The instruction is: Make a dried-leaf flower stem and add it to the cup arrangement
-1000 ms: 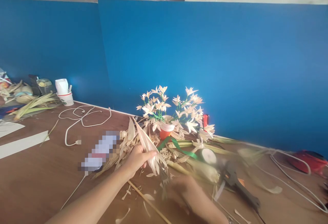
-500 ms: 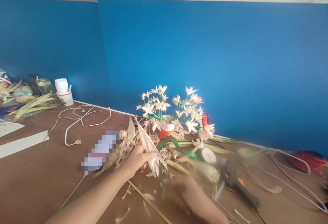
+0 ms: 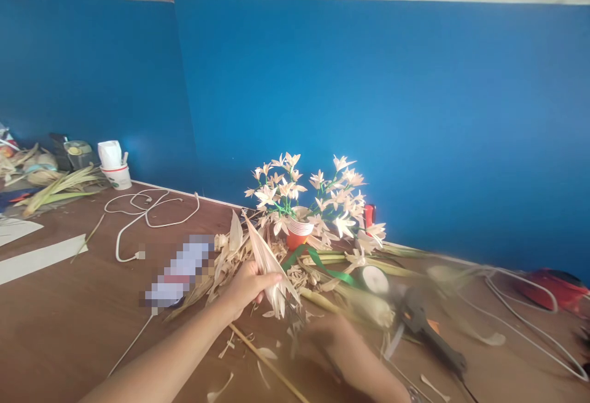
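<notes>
My left hand [image 3: 249, 286] is closed around a pale, pointed corn husk [image 3: 263, 246], pinched between thumb and fingers with its tip pointing up. The husk's lower end is split into strips. Blurred by motion, my right hand [image 3: 338, 348] is just below and to the right of it, closed on what appear to be scissors [image 3: 293, 313], whose dark blades reach the husk's lower edge. Small husk scraps [image 3: 267, 352] lie on the table under both hands. Behind them, pale husk flowers [image 3: 286, 189] on green stems stand around an orange and white cup [image 3: 298, 234].
A black glue gun [image 3: 431, 332] lies right of my right hand, near a roll of green ribbon [image 3: 374, 280]. A thin stick [image 3: 270, 363] lies in front. Left are a pixelated object [image 3: 179, 274], white cable [image 3: 152, 223] and paper cup [image 3: 117, 177]. A blue partition [image 3: 369, 96] stands behind.
Almost nothing differs. My left hand holds the husk in the same place, and my right hand remains blurred beside its lower end, with only a very slight shift.
</notes>
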A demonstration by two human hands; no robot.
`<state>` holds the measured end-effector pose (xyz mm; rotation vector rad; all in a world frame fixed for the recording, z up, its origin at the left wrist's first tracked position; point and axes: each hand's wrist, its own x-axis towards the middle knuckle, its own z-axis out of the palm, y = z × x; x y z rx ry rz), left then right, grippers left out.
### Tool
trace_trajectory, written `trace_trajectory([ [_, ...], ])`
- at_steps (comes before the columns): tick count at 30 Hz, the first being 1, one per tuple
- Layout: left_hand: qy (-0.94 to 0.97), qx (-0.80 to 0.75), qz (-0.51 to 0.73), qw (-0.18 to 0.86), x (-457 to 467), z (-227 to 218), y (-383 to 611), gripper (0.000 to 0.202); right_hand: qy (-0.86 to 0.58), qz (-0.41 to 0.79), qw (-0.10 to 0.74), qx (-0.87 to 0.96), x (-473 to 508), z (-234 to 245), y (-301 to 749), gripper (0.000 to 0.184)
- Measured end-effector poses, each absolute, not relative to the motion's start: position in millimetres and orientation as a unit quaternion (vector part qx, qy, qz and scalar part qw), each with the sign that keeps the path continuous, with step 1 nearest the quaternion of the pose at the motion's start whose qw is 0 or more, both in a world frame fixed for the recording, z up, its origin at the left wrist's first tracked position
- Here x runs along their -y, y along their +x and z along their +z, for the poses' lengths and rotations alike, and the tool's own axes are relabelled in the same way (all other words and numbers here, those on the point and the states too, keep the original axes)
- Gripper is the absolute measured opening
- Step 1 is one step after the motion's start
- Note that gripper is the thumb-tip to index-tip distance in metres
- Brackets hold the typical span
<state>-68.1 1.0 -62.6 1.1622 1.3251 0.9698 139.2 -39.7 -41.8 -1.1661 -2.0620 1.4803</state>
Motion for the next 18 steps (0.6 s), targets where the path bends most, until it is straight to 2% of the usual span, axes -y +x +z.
trace_trajectory([
  [3,0.483,-0.557,0.409,0.537,-1.2,-62.9,-68.2,0.024,-0.403,0.505,0.176,0.742,39.3,-38.5,139.8,0.038],
  [7,0.478,-0.555,0.414,0.541,-1.2,-62.6,-68.2,0.024,-0.405,0.501,0.177,0.744,39.5,-38.2,140.7,0.031],
  [12,0.467,-0.552,0.425,0.544,-0.5,-61.3,-67.1,0.023,-0.419,0.516,0.170,0.728,40.4,-41.2,139.6,0.030],
  [18,0.421,-0.573,0.473,0.519,-0.5,-59.3,-66.9,0.027,-0.455,0.538,0.177,0.687,42.7,-46.4,136.7,0.036],
])
